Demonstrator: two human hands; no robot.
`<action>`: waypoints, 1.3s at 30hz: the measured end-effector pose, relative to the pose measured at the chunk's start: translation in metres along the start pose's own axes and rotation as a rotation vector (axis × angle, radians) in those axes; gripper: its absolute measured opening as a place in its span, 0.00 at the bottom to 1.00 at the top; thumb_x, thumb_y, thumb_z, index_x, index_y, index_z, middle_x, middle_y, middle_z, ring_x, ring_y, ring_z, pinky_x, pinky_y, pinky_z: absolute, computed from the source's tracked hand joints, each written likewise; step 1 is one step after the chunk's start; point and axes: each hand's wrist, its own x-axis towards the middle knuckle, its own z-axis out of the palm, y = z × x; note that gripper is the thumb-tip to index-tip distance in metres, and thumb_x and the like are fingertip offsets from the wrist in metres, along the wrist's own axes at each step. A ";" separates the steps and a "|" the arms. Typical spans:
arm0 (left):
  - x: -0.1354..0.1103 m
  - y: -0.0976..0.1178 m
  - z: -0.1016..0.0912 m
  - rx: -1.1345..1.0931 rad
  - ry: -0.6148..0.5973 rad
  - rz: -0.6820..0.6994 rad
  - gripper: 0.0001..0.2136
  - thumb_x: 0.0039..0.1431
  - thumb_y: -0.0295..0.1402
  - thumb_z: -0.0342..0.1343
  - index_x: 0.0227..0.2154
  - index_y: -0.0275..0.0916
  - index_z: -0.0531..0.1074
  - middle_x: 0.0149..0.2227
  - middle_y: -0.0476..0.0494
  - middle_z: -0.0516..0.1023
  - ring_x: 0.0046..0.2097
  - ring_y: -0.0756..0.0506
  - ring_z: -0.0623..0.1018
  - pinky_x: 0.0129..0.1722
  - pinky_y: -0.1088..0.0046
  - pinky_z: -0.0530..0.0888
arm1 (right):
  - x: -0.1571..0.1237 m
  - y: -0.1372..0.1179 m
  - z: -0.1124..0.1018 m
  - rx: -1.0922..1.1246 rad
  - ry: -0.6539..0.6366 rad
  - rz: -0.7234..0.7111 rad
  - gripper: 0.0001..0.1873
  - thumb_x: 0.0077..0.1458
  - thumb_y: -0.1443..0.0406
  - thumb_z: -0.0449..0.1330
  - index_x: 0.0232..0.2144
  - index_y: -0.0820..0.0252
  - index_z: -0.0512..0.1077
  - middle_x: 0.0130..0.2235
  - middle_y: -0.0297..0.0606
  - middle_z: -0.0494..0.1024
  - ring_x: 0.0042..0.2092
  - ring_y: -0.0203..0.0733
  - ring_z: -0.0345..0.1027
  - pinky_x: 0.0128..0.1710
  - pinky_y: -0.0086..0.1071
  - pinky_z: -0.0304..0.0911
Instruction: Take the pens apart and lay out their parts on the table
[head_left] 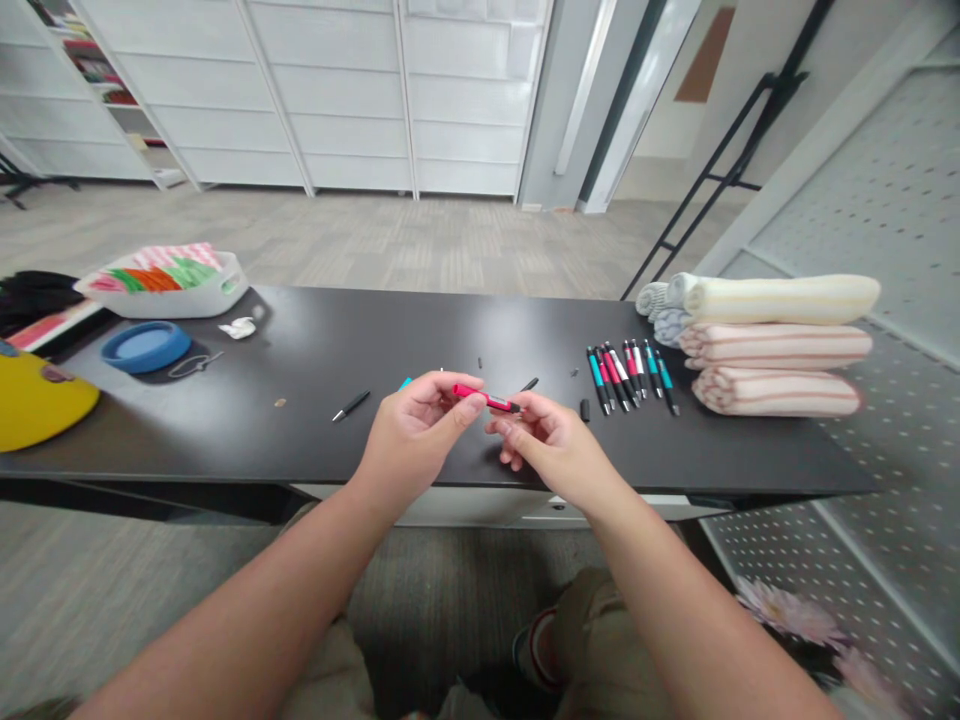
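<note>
Head view is showing two bare hands working above a dark counter (pixel 315 335), near its front edge. The left hand (pixel 416 420) is gripping a pink pen (pixel 472 394) between thumb and fingers at its left end. The pen is lying nearly level in the air, its black end pointing right and tilting slightly downward. The right hand (pixel 551 435) is meeting that black end with its fingers curled; whether they are gripping it or merely touching it, I cannot tell. The remaining right fingers are bending loosely beneath.

Behind the right hand, a dark slim object (pixel 531 383) is partly showing. A teal piece (pixel 406 382) is peeking out behind the left hand, mostly hidden. To the left, a black pen (pixel 351 406) is lying alone at a slant. Just right of the right hand, a short black cylinder (pixel 585 410) is resting on the surface. Farther right, a row of pens (pixel 615 375) in teal, pink and white with black parts is lying side by side, near a stack of rolled towels (pixel 780 345). At the far left, a blue ring-shaped item (pixel 146 346) is sitting before a white basket (pixel 172 303).
</note>
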 end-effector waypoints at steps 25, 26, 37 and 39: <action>0.008 -0.019 -0.005 -0.212 0.029 -0.153 0.14 0.62 0.42 0.68 0.43 0.36 0.79 0.38 0.43 0.82 0.40 0.48 0.79 0.45 0.72 0.74 | -0.007 -0.007 0.002 -0.237 -0.070 -0.072 0.17 0.71 0.52 0.56 0.40 0.58 0.77 0.32 0.34 0.82 0.27 0.34 0.71 0.28 0.27 0.64; 0.008 -0.018 -0.005 -0.205 0.037 -0.148 0.14 0.62 0.42 0.67 0.43 0.36 0.79 0.39 0.43 0.82 0.40 0.48 0.79 0.45 0.73 0.74 | -0.007 -0.008 0.002 -0.257 -0.075 -0.078 0.17 0.71 0.53 0.56 0.40 0.57 0.77 0.32 0.34 0.82 0.27 0.34 0.71 0.28 0.27 0.64; 0.006 -0.016 -0.006 -0.166 -0.016 -0.169 0.16 0.61 0.43 0.67 0.46 0.37 0.78 0.41 0.41 0.84 0.38 0.48 0.80 0.45 0.71 0.75 | -0.008 -0.003 0.002 -0.195 -0.069 -0.053 0.17 0.71 0.52 0.55 0.38 0.57 0.73 0.29 0.33 0.78 0.27 0.34 0.71 0.28 0.27 0.65; 0.006 -0.015 -0.005 -0.182 -0.060 -0.194 0.16 0.61 0.42 0.68 0.46 0.37 0.78 0.41 0.41 0.84 0.37 0.48 0.80 0.43 0.71 0.76 | -0.009 -0.002 0.002 -0.180 -0.071 -0.056 0.18 0.71 0.51 0.55 0.38 0.57 0.73 0.29 0.32 0.77 0.27 0.34 0.70 0.29 0.27 0.65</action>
